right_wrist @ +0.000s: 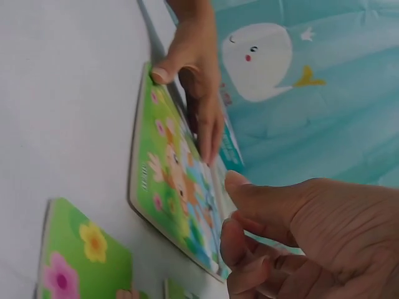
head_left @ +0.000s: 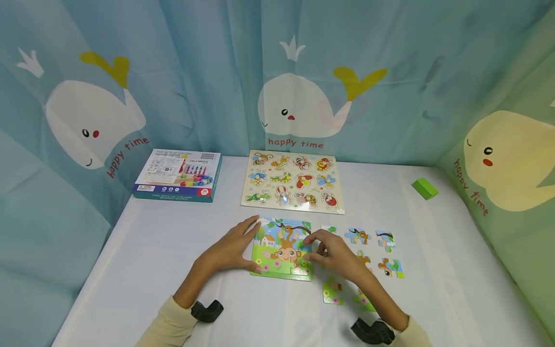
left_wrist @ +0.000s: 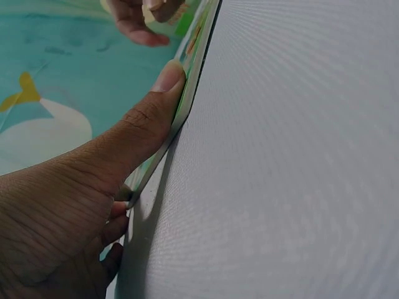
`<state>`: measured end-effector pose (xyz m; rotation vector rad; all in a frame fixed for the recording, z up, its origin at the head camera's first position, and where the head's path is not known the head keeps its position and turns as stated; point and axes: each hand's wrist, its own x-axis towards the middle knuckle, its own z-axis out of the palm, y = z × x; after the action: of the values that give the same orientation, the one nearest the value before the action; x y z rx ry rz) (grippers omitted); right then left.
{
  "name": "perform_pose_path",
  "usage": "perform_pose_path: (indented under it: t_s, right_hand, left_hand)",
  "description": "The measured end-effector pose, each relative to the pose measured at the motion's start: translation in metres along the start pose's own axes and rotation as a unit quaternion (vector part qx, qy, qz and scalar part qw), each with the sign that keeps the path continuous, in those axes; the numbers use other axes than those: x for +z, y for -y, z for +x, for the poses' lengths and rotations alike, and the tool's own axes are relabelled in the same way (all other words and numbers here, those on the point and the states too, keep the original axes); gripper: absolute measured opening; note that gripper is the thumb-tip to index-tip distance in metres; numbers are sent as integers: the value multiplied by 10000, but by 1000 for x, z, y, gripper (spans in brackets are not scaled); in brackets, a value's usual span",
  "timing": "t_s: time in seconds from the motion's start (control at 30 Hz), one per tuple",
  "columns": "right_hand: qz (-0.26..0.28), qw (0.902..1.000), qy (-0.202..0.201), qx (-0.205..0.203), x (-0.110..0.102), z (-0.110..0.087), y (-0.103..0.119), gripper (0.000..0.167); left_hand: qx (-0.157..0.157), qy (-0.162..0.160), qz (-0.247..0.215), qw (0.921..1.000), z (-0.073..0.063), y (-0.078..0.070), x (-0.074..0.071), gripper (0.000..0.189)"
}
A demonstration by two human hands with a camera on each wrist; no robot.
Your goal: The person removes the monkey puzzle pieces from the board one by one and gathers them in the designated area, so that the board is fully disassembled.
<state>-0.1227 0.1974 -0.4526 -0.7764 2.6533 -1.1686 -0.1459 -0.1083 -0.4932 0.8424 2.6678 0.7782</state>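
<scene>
A monkey jigsaw puzzle board (head_left: 270,262) lies flat on the table, its picture showing a monkey, a house and flowers. My left hand (head_left: 226,248) holds the board along its left side, with the thumb (left_wrist: 167,78) on the near edge and fingers at the far corner. Just over the board's right edge hovers my right hand (head_left: 337,254), thumb and forefinger apart and the other fingers loosely bent; no piece shows between them. Loose puzzle pieces (head_left: 333,292) lie right of the board, some partly hidden under my right hand and forearm. One flowered piece (right_wrist: 84,249) appears close in the right wrist view.
Behind the board lies a wooden insect puzzle (head_left: 292,181). A boxed toy set (head_left: 177,175) sits at the back left, and a green block (head_left: 425,188) at the back right. Curtains (head_left: 208,86) with whale prints enclose the white table (head_left: 173,241).
</scene>
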Motion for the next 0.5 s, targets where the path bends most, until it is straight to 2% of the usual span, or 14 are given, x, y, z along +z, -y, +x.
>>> perform_pose_path:
  t_s: [0.1, 0.33, 0.5]
  right_hand:
    - [-237, 9997, 114, -22, 5, 1, 1, 33]
    - [-355, 9976, 464, 371, 12, 2, 4, 40]
    - [-718, 9943, 566, 554, 16, 3, 6, 43]
  left_hand:
    - [-10, 12, 4, 10000, 0, 0, 0, 118]
    - [77, -49, -31, 10000, -1, 0, -2, 117]
    - [91, -31, 44, 9999, -1, 1, -1, 117]
